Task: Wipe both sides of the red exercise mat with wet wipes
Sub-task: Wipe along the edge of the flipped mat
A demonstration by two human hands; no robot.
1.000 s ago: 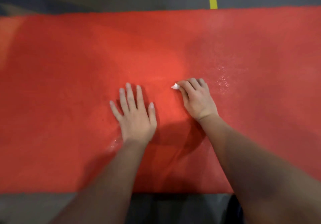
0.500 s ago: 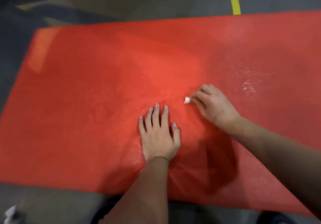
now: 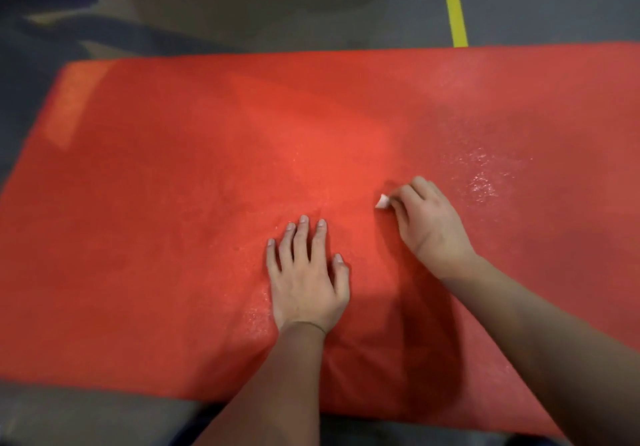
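The red exercise mat point(image 3: 166, 203) lies flat on the grey floor and fills most of the view. Its left end shows; its right end runs out of frame. My left hand point(image 3: 306, 279) rests flat on the mat near its middle, fingers straight and spread. To its right, my right hand point(image 3: 427, 224) has curled fingers over a wadded white wet wipe point(image 3: 382, 201) and presses it on the mat. Only a small white tip of the wipe pokes out past the fingers. Wet, shiny patches glisten on the mat right of that hand.
Grey floor point(image 3: 242, 13) surrounds the mat. Yellow tape lines point(image 3: 455, 6) run on the floor beyond the mat's far edge at upper right. A paler orange rectangle point(image 3: 71, 110) marks the mat's far left corner.
The view has swung left, so the mat's left end now shows. My right hand with the wipe has shifted a little right of my left hand, which stays flat on the mat.
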